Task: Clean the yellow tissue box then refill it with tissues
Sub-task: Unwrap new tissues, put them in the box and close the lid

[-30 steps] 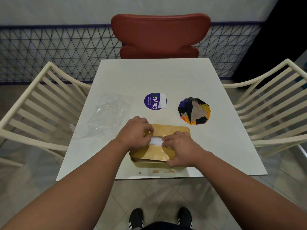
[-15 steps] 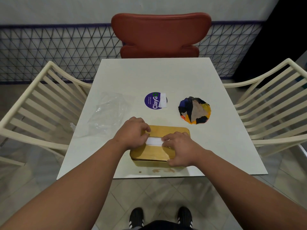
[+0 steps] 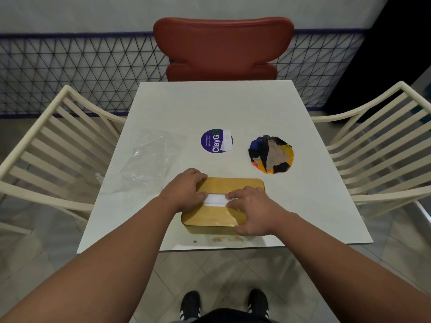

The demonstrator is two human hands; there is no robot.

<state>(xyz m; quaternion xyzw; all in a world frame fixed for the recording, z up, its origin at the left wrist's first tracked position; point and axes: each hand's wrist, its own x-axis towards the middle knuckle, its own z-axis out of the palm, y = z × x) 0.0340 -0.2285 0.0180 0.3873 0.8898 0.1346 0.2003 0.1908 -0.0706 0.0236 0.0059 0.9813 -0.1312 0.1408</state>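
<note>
The yellow tissue box lies flat near the front edge of the white surface, lid on. It is a rectangular box with rounded corners and a smooth, slightly glossy yellow top with a central slot. White tissue shows in the slot.

The left hand rests on the left end of the lid, fingers curled over the far edge and thumb at the slot. The right hand rests on the right end, fingers bent at the slot's right end and thumb at the near front corner. Whether either hand pinches the tissue cannot be determined.

Left of the box lies a crumpled clear plastic wrapper, thin and transparent. Beyond the box, a round purple sticker reads "ClayGo" in white; its smaller print is illegible. To the right of it lies a round multicoloured patch of irregular dark, orange, yellow and beige pieces. Brown stains mark the surface just in front of the box.
</note>
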